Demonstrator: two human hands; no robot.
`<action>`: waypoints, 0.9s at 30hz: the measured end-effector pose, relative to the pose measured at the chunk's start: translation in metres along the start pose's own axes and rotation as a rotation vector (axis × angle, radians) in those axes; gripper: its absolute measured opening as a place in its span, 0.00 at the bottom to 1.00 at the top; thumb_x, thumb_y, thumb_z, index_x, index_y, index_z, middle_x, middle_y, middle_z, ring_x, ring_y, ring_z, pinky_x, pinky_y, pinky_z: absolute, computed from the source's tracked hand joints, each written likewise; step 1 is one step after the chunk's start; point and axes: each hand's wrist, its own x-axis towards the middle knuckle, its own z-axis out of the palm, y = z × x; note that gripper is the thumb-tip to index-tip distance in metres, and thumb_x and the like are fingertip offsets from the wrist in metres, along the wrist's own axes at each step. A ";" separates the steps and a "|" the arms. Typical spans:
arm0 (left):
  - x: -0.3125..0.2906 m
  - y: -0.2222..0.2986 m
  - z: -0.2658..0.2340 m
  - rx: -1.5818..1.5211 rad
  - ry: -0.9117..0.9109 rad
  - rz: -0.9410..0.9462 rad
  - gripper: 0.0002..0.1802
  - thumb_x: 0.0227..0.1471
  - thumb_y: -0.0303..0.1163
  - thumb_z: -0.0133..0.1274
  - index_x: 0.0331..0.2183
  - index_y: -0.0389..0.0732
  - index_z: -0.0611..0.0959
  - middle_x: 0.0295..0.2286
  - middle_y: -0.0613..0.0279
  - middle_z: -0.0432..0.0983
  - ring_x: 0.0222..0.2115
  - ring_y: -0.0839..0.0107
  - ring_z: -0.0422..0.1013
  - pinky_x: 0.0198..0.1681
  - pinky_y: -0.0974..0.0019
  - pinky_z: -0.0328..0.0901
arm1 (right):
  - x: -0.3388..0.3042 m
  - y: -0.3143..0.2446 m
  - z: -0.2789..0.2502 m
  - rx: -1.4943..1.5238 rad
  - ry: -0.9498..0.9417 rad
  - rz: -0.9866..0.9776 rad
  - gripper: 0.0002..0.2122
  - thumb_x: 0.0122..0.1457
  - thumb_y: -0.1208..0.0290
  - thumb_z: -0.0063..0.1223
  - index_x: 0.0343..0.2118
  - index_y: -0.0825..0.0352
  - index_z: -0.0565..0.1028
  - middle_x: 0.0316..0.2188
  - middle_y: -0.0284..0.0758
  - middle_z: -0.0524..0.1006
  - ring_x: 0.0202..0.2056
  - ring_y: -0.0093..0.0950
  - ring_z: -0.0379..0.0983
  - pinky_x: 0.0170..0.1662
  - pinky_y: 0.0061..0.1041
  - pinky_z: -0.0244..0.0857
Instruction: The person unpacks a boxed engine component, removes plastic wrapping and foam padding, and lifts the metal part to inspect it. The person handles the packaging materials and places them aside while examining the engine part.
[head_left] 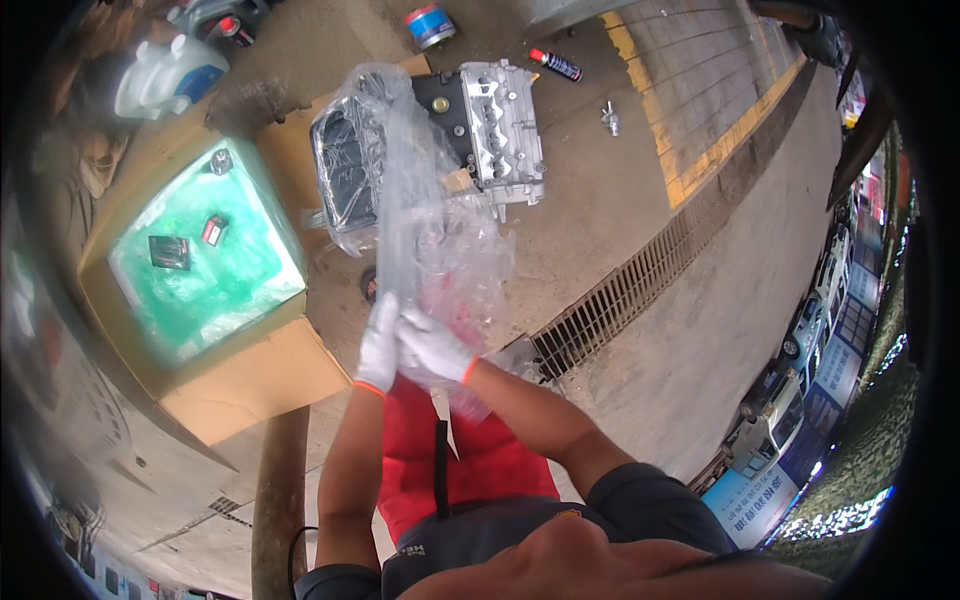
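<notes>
Both hands wear white gloves with orange cuffs. My left hand (379,345) and my right hand (438,345) are side by side, closed on the near end of a large clear plastic bag (408,200). The bag stretches away from me in a long, crumpled strip. Its far part lies over a black engine part (350,160), which shows through the film. Right of that stands a silver and black engine (500,130), partly covered by the bag. The fingertips are partly lost against the film.
To the left, an open cardboard box (250,385) has a foam-like lining, green film and small packages. White jugs (170,78), a blue can (430,27), a red-capped spray can (556,65) and a small metal fitting (610,118) are beyond. A drain grate (620,300) crosses the floor at right.
</notes>
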 end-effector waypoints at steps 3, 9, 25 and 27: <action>-0.020 0.079 -0.033 -0.156 -0.210 -0.059 0.24 0.70 0.39 0.54 0.58 0.32 0.80 0.48 0.52 0.82 0.51 0.65 0.77 0.58 0.59 0.71 | 0.022 0.002 0.061 -0.246 0.001 -0.337 0.11 0.75 0.65 0.50 0.52 0.65 0.75 0.43 0.39 0.78 0.43 0.37 0.77 0.50 0.39 0.71; -0.008 0.207 -0.149 1.221 0.205 0.482 0.17 0.67 0.33 0.50 0.52 0.41 0.85 0.47 0.52 0.83 0.46 0.63 0.80 0.51 0.57 0.72 | -0.064 -0.042 0.149 -0.634 -0.372 -0.296 0.27 0.72 0.58 0.57 0.70 0.64 0.68 0.55 0.43 0.81 0.54 0.36 0.80 0.59 0.34 0.71; 0.062 0.252 -0.189 1.794 0.782 1.036 0.35 0.59 0.32 0.60 0.67 0.47 0.74 0.60 0.54 0.75 0.64 0.48 0.67 0.68 0.42 0.60 | 0.003 -0.039 -0.151 -0.890 0.603 -0.054 0.41 0.63 0.48 0.65 0.74 0.63 0.62 0.70 0.49 0.69 0.69 0.45 0.67 0.70 0.38 0.62; 0.078 0.206 -0.151 1.746 0.494 1.119 0.33 0.57 0.31 0.61 0.64 0.45 0.76 0.59 0.54 0.76 0.64 0.48 0.67 0.69 0.42 0.59 | 0.032 -0.075 -0.145 -0.867 0.600 0.019 0.47 0.59 0.48 0.69 0.76 0.63 0.57 0.73 0.52 0.63 0.72 0.49 0.62 0.72 0.40 0.59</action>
